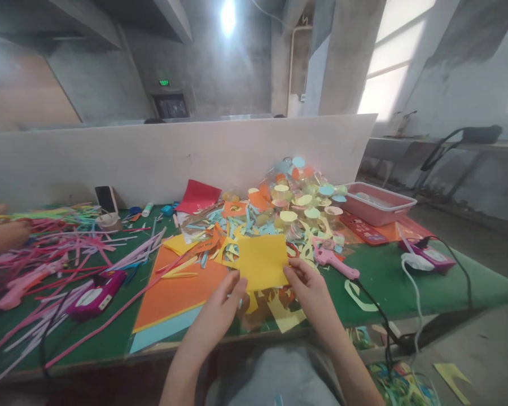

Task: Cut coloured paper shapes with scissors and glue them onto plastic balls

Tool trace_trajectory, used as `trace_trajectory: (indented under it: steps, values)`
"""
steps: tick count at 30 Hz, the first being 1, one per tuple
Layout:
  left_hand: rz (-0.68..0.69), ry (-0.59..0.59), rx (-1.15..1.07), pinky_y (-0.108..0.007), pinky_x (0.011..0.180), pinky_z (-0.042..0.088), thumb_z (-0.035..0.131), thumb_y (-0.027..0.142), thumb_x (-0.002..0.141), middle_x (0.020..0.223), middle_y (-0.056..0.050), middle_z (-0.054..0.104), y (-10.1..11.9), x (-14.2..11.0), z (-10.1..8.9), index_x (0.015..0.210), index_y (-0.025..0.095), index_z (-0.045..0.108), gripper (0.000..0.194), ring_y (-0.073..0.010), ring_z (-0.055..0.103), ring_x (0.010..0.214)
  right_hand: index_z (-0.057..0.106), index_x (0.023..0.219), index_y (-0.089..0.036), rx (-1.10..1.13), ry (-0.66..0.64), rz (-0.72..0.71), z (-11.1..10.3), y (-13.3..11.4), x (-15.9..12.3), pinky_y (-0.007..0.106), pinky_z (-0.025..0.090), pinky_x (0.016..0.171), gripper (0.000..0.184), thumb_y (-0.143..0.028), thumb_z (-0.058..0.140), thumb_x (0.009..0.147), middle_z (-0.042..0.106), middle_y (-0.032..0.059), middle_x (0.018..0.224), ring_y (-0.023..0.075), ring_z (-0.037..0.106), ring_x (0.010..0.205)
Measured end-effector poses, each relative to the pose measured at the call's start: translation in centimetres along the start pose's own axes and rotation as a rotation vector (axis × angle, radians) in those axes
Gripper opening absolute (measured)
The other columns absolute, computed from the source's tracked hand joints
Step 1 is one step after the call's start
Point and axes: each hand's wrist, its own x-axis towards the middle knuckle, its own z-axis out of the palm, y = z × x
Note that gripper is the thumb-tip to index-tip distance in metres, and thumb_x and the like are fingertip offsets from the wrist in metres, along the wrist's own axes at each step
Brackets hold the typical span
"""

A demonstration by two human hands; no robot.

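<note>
A square of yellow paper [263, 262] is held up in front of me, above the table's front edge. My left hand [226, 301] pinches its lower left corner between thumb and fingers. At the lower right edge, my right hand [305, 285] grips it the same way. Behind the square lie paper scraps [254, 220] in several colours. Left of it rest large orange sheets [169, 296] over a light blue sheet [165, 332]. Just right of my right hand is a pink glue gun [336, 262] with a black cord.
Pink and purple pipe cleaners [76, 242] cover the left side, with another person's hand [4, 234] there. A pink plastic basket [379, 206] stands at the back right. Paper-topped clear pieces [296, 197] are heaped before a white partition [173, 160]. Cords hang off the right front edge.
</note>
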Motion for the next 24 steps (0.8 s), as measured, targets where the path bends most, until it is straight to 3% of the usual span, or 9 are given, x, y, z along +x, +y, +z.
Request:
trace_trajectory:
  steps: [3,6,17,24]
  values:
    - [0.042,-0.161,0.004,-0.027,0.071,0.041,0.047,0.057,0.087,0.077,0.000,0.057,0.1,-0.3,0.2,0.085,0.020,0.055,0.038,-0.0172,0.053,0.076,0.065,0.091,-0.017,0.043,-0.009,0.004,-0.3,-0.2,0.2,0.032,0.056,0.062,0.048,-0.060,0.069,0.070,0.072,0.0089,0.087,0.0242,0.068,0.079]
    - [0.087,-0.174,0.023,-0.025,0.064,0.034,0.044,0.054,0.089,0.066,0.004,0.044,-0.4,0.0,-0.1,0.072,0.020,0.048,0.038,-0.0135,0.043,0.065,0.066,0.090,-0.017,0.029,0.002,-0.021,-0.7,-0.3,0.5,0.031,0.056,0.059,0.047,-0.060,0.069,0.070,0.072,0.0085,0.086,0.0231,0.067,0.076]
    - [0.041,-0.259,0.115,-0.025,0.065,0.034,0.041,0.049,0.091,0.052,0.006,0.046,1.0,-0.9,-0.8,0.079,0.018,0.058,0.037,-0.0142,0.046,0.060,0.069,0.087,-0.017,-0.048,0.045,-0.118,-1.4,-0.8,1.1,0.030,0.052,0.056,0.049,-0.063,0.070,0.067,0.072,0.0078,0.080,0.0194,0.064,0.066]
    - [0.044,-0.276,0.066,-0.026,0.068,0.036,0.041,0.048,0.090,0.051,0.006,0.046,0.6,-0.7,-0.9,0.081,0.018,0.059,0.036,-0.0151,0.048,0.061,0.069,0.086,-0.017,-0.090,0.064,-0.127,-1.3,-1.1,0.8,0.027,0.043,0.047,0.049,-0.063,0.069,0.069,0.068,0.0048,0.070,0.0126,0.051,0.048]
